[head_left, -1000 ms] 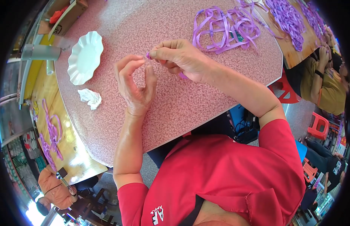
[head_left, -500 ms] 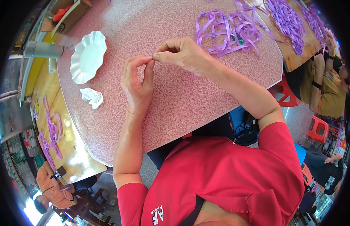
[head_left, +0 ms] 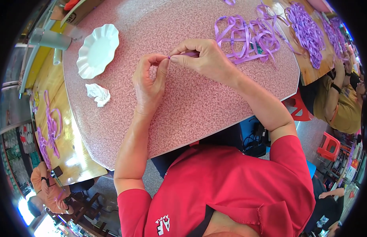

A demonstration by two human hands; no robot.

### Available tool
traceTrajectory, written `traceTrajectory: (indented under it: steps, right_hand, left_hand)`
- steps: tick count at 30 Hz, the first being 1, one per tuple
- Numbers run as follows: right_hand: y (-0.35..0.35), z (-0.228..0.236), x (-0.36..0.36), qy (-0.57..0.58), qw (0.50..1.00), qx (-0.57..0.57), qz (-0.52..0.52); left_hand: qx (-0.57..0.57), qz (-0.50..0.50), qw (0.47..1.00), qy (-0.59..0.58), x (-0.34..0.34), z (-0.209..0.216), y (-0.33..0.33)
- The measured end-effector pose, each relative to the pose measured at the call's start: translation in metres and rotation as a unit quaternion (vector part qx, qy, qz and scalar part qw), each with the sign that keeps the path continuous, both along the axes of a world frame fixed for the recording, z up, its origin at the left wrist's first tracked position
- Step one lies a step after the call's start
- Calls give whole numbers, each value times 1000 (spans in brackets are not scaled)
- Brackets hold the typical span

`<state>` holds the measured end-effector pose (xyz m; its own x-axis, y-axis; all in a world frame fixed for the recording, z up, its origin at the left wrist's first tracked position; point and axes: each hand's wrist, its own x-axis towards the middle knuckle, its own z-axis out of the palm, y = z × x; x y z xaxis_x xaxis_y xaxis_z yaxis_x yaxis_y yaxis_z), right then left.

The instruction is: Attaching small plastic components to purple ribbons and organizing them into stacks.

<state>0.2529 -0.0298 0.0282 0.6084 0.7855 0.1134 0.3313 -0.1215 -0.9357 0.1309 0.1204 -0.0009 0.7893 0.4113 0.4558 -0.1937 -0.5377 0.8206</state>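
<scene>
Left hand (head_left: 150,81) and right hand (head_left: 203,59) pinch one small purple piece (head_left: 168,57) between fingertips above the pink desk (head_left: 191,106). Risk: so slight a grip may slip, dropping the piece among the purple ribbon loops (head_left: 246,37) nearby.

Pink speckled table (head_left: 199,114) with rounded corners fills centre. Wooden table (head_left: 68,158) at left, glossy, bright glare on top. 2nd wooden table (head_left: 310,73) at upper right. Red plastic stool (head_left: 329,145) at right, another red stool (head_left: 298,108) tucked by pink table edge. Grey floor (head_left: 310,134) between tables. Strong daylight at lower left. Cluttered shelves (head_left: 15,146) along left edge, too small to read.
</scene>
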Motion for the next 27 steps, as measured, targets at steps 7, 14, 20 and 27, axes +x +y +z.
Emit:
traceTrajectory:
  steps: [7, 14, 20, 27]
  right_hand:
    - [1, -11, 2, 6, 999, 45, 20]
    - [2, -10, 6, 60, 998, 23, 30]
    - [0, -9, 12, -4, 996, 16, 85]
    - [1, -21, 11, -133, 979, -15, 151]
  left_hand:
    - [28, -9, 1000, 0, -1, 0, 0]
    - [51, -15, 998, -35, 4, 13, -4]
    - [292, -20, 956, -27, 2, 11, 3]
    - [349, -70, 933, 57, -14, 31, 5]
